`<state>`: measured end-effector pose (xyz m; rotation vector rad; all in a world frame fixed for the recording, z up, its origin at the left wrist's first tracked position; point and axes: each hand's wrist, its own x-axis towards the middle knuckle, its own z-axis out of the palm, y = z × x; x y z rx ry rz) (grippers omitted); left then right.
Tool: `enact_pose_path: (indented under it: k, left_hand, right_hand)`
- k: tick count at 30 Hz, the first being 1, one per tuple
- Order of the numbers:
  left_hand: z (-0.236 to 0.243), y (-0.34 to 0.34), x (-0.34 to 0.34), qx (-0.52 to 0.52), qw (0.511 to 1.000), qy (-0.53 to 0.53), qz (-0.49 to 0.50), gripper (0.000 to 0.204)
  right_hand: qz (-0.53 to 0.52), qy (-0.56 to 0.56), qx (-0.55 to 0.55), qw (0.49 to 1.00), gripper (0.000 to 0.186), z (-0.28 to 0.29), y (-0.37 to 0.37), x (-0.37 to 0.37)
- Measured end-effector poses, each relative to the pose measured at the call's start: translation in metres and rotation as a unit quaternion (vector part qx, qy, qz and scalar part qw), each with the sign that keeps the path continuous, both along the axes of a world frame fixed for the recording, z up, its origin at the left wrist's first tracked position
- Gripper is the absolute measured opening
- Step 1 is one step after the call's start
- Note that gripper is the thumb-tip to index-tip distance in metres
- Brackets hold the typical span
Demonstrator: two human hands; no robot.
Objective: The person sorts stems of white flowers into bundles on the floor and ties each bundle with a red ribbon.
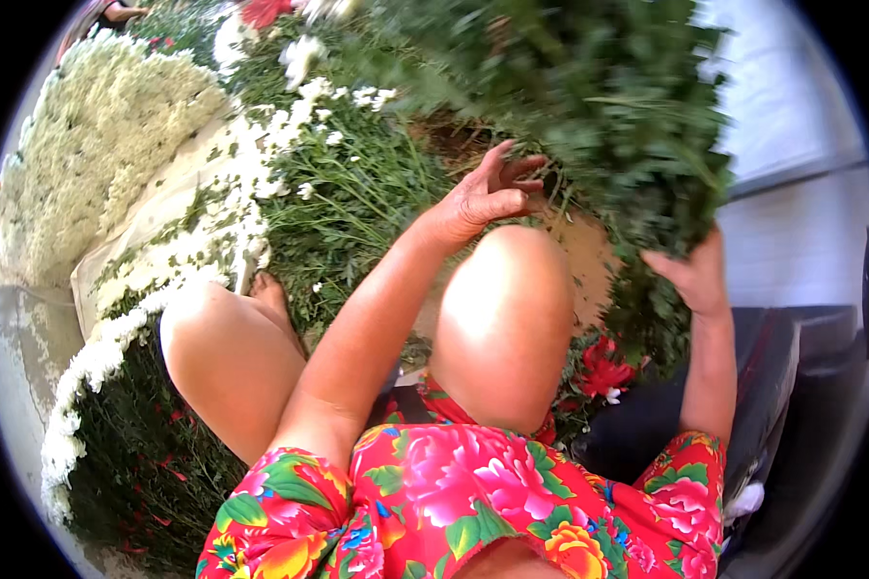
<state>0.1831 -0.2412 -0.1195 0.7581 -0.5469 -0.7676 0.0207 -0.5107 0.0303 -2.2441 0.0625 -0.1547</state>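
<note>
A large bundle of green leafy stems [637, 125], partly smeared by motion, stands up at the upper right. My right hand [697, 275] grips its lower right edge; the thumb shows, while the leaves hide most of the fingers. My left hand [492, 198] is beside the bundle's left side, above my bent knee, with fingers apart and nothing held. Below and left of that hand lie loose green stems with small white flowers [352, 183], which look like chrysanthemums.
A big mass of white flowers [106, 125] fills the far left. A row of white blooms [72, 405] edges dark foliage near my left knee. A red flower [603, 369] lies beside my right knee. Whitish sheeting [792, 232] hangs at right. Another person's arm [126, 12] shows far left.
</note>
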Motion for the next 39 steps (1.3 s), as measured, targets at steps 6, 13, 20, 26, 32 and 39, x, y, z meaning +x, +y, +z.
enact_pose_path:
  k: [6, 13, 20, 26, 32, 39]
  left_hand:
    - [-0.078, 0.044, 0.033, 0.012, 0.925, 0.232, 0.299, 0.053]
    - [-0.17, 0.095, 0.035, 0.412, 0.788, 0.372, 0.266, 0.06]
    - [-0.088, 0.088, 0.071, 0.527, 0.844, 0.07, -0.075, 0.042]
    - [-0.084, -0.011, 0.07, 0.457, 0.747, -0.441, 0.198, 0.04]
    - [-0.146, -0.022, 0.048, 0.56, 0.599, -0.552, 0.153, 0.056]
    - [-0.132, -0.031, 0.054, 0.596, 0.574, -0.546, 0.129, 0.056]
  right_hand:
    - [0.131, 0.087, -0.081, 0.984, 0.099, -0.155, 0.068, 0.141]
    - [0.19, 0.226, -0.32, 0.9, 0.109, -0.266, 0.079, 0.156]
    - [-0.042, 0.07, -0.077, 0.994, 0.063, -0.283, 0.007, 0.123]
    - [-0.363, 0.178, 0.382, 0.831, 0.061, -0.319, -0.137, 0.079]
    - [-0.433, 0.005, 0.538, 0.723, 0.076, -0.359, -0.208, 0.127]
    - [-0.482, -0.178, 0.585, 0.628, 0.077, -0.358, -0.279, 0.234]
